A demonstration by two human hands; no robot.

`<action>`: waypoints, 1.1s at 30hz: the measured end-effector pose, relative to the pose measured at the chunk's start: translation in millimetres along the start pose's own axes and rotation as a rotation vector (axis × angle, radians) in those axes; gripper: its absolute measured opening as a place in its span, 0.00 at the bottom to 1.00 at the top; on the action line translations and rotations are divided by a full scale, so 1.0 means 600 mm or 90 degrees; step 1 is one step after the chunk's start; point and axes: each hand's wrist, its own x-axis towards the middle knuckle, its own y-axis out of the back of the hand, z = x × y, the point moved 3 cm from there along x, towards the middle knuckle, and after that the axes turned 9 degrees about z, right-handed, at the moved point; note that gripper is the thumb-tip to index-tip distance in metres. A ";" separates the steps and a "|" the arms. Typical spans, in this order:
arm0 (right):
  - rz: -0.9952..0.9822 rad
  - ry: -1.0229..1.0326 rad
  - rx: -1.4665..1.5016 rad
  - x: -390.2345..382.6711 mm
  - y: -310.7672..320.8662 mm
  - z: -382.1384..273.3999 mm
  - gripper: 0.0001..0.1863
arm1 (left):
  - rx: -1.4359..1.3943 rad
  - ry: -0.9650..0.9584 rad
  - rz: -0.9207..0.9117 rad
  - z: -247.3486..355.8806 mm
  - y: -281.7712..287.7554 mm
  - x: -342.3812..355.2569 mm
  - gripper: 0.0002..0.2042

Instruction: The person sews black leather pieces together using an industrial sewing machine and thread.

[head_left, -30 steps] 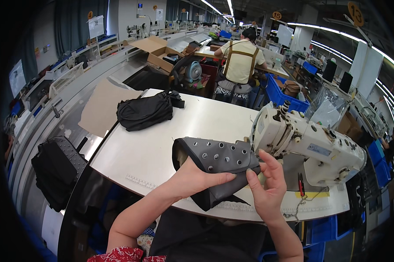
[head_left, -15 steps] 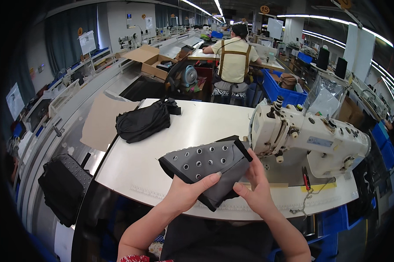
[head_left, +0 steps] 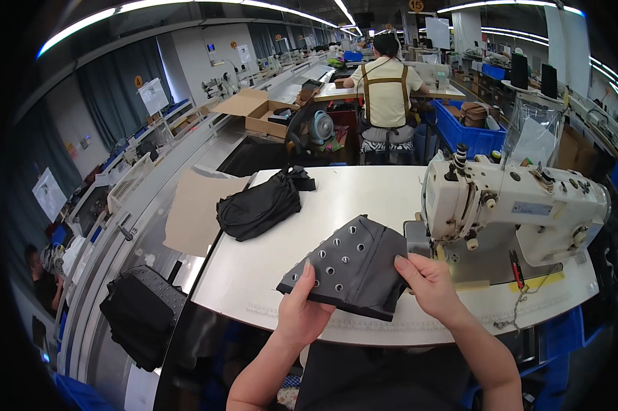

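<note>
The left hand (head_left: pixel 303 314) and right hand (head_left: pixel 431 282) pinch opposite sides of the silver-dotted grey piece (head_left: pixel 355 266) above the tabletop (head_left: pixel 364 194), seemingly inspecting it; turning it would need both grips.

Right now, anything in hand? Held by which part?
Yes, a grey eyeleted piece. The left hand grips its lower left edge, thumb on the eyeleted face; the right hand pinches its right edge.

You had your dark grey panel (head_left: pixel 376 266), studded with round metal eyelets, held tilted, just left of the sewing machine (head_left: pixel 494 200).
</note>
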 end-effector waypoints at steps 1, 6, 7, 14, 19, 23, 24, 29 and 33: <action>0.003 0.009 -0.005 0.002 0.001 -0.007 0.18 | 0.047 -0.011 0.029 0.003 0.007 0.001 0.25; 0.005 0.061 -0.058 0.009 0.026 -0.057 0.12 | 0.135 -0.005 0.048 0.035 -0.008 -0.027 0.22; 0.012 0.062 -0.059 0.008 0.035 -0.068 0.12 | 0.286 0.050 -0.031 0.042 -0.005 -0.047 0.20; -0.145 0.262 -0.338 -0.014 0.039 -0.092 0.18 | 0.663 -0.483 -0.029 0.112 -0.056 -0.057 0.23; -0.137 0.343 -0.333 -0.038 0.070 -0.086 0.21 | 0.711 -0.116 -0.184 0.038 -0.008 0.005 0.19; -0.111 0.248 -0.353 -0.054 0.074 -0.100 0.25 | 0.663 -0.247 -0.212 0.007 -0.015 -0.001 0.17; -0.136 0.251 -0.358 -0.057 0.074 -0.098 0.24 | 0.661 -0.246 -0.218 0.003 -0.018 0.002 0.17; -0.252 0.221 -0.286 -0.065 0.107 -0.076 0.20 | 0.664 -0.306 -0.264 -0.009 -0.018 0.000 0.17; -0.251 0.325 -0.366 -0.086 0.100 -0.087 0.21 | 0.689 -0.497 -0.287 -0.013 -0.014 -0.018 0.18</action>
